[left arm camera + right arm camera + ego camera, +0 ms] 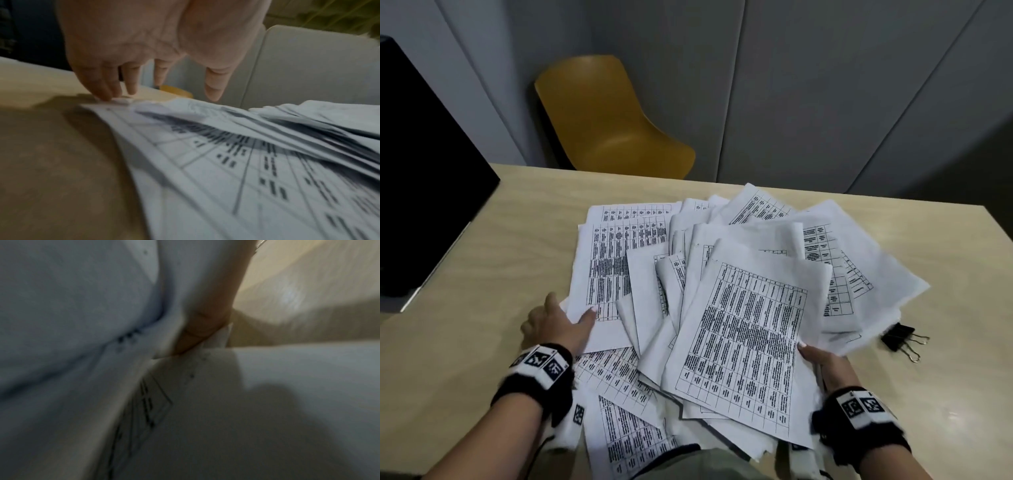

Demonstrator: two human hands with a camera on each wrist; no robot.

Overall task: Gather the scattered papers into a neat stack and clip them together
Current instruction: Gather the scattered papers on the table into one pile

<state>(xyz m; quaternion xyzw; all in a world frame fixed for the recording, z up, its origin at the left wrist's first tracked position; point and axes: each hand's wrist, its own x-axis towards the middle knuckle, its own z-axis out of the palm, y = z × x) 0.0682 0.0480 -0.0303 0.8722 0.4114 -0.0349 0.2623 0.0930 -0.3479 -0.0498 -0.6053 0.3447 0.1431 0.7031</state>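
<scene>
Several white sheets printed with tables, the papers (739,308), lie fanned out and overlapping on the light wooden table (482,274). My left hand (570,310) is at the left side of the pile. Its thumb lies on a sheet, and in the left wrist view its straight fingers (107,95) touch the sheet's edge on the table. My right hand (812,353) grips the right edge of the front sheets, thumb on top and fingers hidden beneath. The right wrist view shows one finger (205,324) tucked between sheets. A black binder clip (898,337) lies on the table just right of the pile.
A yellow chair (613,120) stands behind the table's far edge. A black flat object (424,164) stands at the left edge of the table. Grey wall panels (825,85) close off the back. Bare tabletop shows at the left and far right.
</scene>
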